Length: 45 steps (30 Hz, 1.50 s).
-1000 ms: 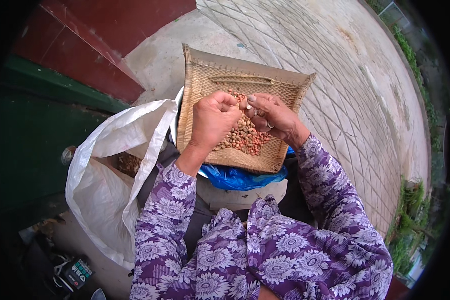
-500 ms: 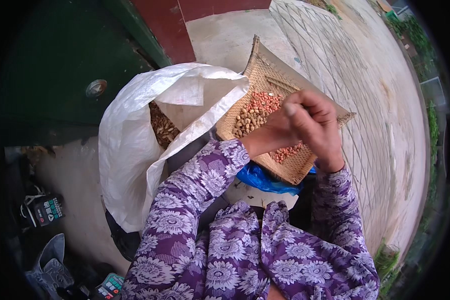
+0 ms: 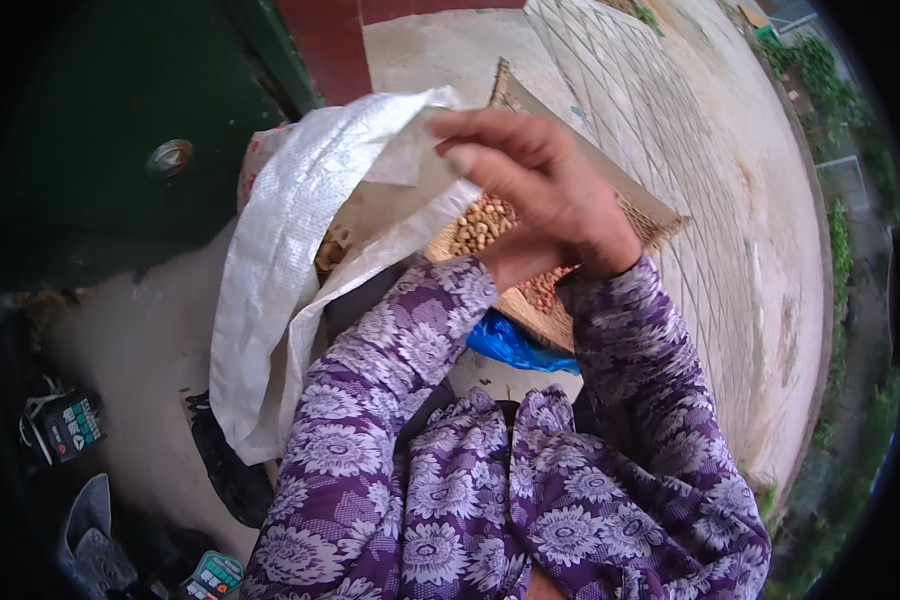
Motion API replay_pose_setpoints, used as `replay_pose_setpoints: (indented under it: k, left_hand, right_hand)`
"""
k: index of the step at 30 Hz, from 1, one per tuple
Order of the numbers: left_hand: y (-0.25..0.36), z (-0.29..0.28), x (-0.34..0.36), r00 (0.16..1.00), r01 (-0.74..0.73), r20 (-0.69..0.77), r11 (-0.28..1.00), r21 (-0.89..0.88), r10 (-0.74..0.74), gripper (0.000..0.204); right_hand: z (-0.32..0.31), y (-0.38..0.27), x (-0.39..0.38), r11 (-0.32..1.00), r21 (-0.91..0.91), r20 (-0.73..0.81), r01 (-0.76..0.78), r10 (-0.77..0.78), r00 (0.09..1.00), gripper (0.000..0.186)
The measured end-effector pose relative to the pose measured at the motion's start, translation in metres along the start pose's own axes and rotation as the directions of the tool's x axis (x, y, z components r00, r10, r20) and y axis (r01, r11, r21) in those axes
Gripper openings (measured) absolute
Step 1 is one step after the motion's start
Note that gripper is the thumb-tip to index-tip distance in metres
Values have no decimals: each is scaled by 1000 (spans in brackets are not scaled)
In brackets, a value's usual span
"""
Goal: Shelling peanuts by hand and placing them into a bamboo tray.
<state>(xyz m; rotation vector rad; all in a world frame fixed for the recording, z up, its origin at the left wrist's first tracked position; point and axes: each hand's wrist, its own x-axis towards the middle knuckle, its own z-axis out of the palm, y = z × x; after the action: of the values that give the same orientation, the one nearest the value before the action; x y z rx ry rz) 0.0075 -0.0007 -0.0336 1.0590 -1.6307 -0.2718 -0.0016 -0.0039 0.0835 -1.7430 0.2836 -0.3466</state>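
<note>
My right hand (image 3: 555, 185) reaches left over the mouth of the white woven sack (image 3: 270, 270), fingers stretched out and thumb apart, with nothing visible in it. I cannot tell whether its fingertips touch the sack's rim. My left hand (image 3: 525, 254) lies lower, over the woven tray (image 3: 640, 212); its fingers are hidden behind the right hand and wrist. In the tray are unshelled peanuts (image 3: 480, 226) and pink peanut kernels (image 3: 542, 290), partly covered by my hands. Brownish peanut shells (image 3: 328, 255) show inside the sack.
A blue plastic bag (image 3: 515, 343) sits under the tray's near edge. The dark green door (image 3: 90, 130) stands at the left. Small dark packages (image 3: 65, 428) lie on the floor at lower left. Concrete ground (image 3: 740, 250) stretches to the right.
My right hand has moved left from above the tray to the sack's mouth, and its curled fingers have opened out. The sack's opening looks narrower and its far rim has shifted.
</note>
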Motion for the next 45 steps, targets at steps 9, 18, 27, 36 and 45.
replay_pose_setpoints:
  k: [9, 18, 27, 36, 45]
  left_hand:
    - [21, -23, 42, 734, 672, 242, 731, -120, -635, 21]
    - [36, -37, 45, 653, 742, 236, 548, -386, -719, 18]
    - [38, -39, 48, 629, 750, 240, 497, -438, -739, 17]
    - [42, -49, 46, 619, 735, 220, 456, -502, -754, 16]
    - [50, -55, 48, 633, 698, 203, 437, -567, -747, 17]
  right_hand:
    - [-131, 197, -146, 759, -25, -639, -650, 488, 595, 33]
    - [-71, 264, -179, 467, -354, -723, -811, 413, 554, 44]
    - [-7, 260, -167, 483, -560, -520, -673, 428, 739, 41]
    - [-53, 265, -148, 570, -391, -604, -723, 433, 669, 30]
    - [-61, 326, -133, 613, -556, -582, -562, 195, 789, 19]
